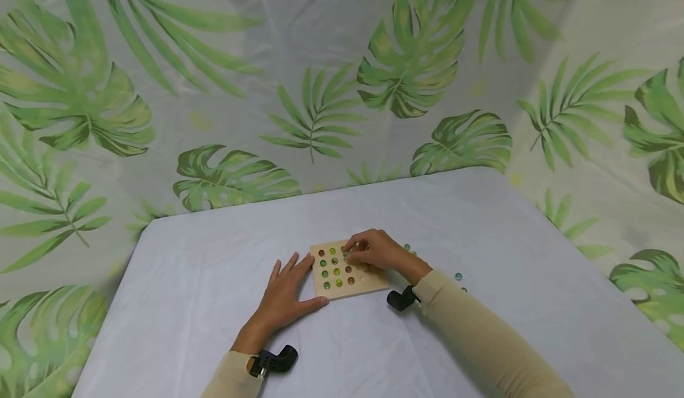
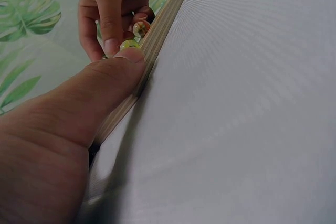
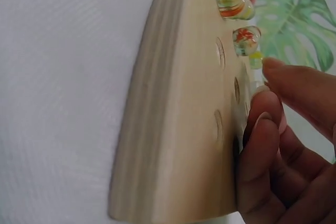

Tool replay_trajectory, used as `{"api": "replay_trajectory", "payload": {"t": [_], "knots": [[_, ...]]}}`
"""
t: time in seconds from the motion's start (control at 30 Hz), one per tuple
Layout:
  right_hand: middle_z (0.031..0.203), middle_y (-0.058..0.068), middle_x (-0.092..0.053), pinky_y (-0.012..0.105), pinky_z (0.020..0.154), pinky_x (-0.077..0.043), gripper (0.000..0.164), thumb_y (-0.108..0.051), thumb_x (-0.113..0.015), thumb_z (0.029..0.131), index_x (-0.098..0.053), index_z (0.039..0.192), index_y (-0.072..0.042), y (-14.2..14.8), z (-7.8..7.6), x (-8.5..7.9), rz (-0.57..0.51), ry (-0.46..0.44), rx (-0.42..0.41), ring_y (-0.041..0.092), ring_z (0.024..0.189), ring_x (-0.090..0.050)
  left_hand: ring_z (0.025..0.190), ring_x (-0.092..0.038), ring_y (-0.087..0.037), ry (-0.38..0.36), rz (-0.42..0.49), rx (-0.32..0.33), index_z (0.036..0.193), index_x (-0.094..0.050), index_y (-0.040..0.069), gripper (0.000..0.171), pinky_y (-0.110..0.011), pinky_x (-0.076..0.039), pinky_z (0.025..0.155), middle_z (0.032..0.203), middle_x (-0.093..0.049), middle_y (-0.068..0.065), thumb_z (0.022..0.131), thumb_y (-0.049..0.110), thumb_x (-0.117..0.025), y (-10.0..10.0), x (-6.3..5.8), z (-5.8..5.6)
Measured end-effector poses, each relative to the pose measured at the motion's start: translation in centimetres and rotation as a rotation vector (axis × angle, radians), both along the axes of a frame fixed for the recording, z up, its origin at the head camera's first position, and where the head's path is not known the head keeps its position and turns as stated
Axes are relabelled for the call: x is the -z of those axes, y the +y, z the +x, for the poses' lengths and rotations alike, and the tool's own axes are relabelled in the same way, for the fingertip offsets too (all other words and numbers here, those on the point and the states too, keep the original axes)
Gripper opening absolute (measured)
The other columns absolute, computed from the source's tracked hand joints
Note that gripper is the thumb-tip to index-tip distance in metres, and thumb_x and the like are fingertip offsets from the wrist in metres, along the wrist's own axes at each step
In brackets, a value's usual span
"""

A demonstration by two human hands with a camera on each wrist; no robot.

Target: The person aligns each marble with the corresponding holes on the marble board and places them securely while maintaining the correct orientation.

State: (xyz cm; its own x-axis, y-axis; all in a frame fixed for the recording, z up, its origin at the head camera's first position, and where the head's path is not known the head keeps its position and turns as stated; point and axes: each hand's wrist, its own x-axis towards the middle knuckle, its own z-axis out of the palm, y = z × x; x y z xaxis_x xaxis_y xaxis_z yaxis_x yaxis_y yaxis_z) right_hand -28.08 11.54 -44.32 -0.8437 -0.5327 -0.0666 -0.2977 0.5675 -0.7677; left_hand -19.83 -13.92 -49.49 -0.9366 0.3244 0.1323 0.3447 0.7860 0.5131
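A square wooden board (image 1: 376,280) with round hollows lies on the table, several glass marbles (image 1: 336,271) set in rows on its left part. My left hand (image 1: 285,298) lies with spread, straight fingers at the board's left side, thumb along the near edge. In the left wrist view that thumb touches the edge beside a yellow marble (image 2: 130,44). My right hand (image 1: 380,249) reaches over the board from the right, thumb and forefinger pinching a small clear-greenish marble (image 1: 346,255), mostly hidden by the fingers. Empty hollows and a red-flecked marble (image 3: 247,40) show beside it in the right wrist view.
A white cloth covers the table (image 1: 203,279). Loose marbles lie right of the board, some partly behind the right hand, with a bluish marble (image 1: 458,276) farther right by the sleeve. A leaf-patterned curtain (image 1: 315,113) hangs behind the table.
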Motion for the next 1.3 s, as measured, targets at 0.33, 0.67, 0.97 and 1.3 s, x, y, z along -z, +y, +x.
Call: {"api": "replay_trajectory", "payload": {"t": [0.33,0.67,0.97,1.3], "knots": [[0.063,0.003,-0.063,0.024,0.048,-0.045,0.017,-0.019,-0.073,0.087,-0.075,0.103,-0.015,-0.17,0.07,0.41,0.014,0.002,0.008,0.013,0.051,-0.054,0.146,-0.017,-0.023,0.021,0.013,-0.003,0.151,-0.034,0.017,0.094,-0.047,0.0,0.119,0.154,-0.035,0.001,0.077,0.066,-0.067,0.01,-0.13,0.15],[0.063,0.002,-0.063,0.024,0.047,-0.044,0.017,-0.019,-0.073,0.087,-0.075,0.104,-0.015,-0.21,0.01,0.59,0.018,0.015,-0.008,0.013,0.05,-0.054,0.146,-0.018,-0.024,0.025,0.012,-0.005,0.151,-0.035,0.017,0.094,-0.047,0.0,0.119,0.154,-0.035,0.0,0.077,0.064,-0.069,0.04,-0.02,0.16],[0.063,0.002,-0.063,0.022,0.046,-0.042,0.018,-0.02,-0.072,0.088,-0.075,0.105,-0.016,-0.14,-0.06,0.79,0.022,0.017,-0.025,0.011,0.05,-0.052,0.147,-0.017,-0.025,0.021,0.011,0.0,0.151,-0.034,0.016,0.095,-0.048,0.001,0.119,0.154,-0.035,-0.001,0.078,0.065,-0.068,0.04,-0.16,0.35],[0.065,0.003,-0.064,0.023,0.047,-0.044,0.02,-0.02,-0.072,0.088,-0.074,0.107,-0.015,-0.02,-0.1,0.4,0.011,0.002,-0.02,0.013,0.052,-0.054,0.146,-0.017,-0.025,0.04,0.009,0.017,0.151,-0.034,0.015,0.094,-0.048,0.001,0.119,0.154,-0.035,-0.001,0.078,0.064,-0.067,0.02,-0.15,0.07]]}}
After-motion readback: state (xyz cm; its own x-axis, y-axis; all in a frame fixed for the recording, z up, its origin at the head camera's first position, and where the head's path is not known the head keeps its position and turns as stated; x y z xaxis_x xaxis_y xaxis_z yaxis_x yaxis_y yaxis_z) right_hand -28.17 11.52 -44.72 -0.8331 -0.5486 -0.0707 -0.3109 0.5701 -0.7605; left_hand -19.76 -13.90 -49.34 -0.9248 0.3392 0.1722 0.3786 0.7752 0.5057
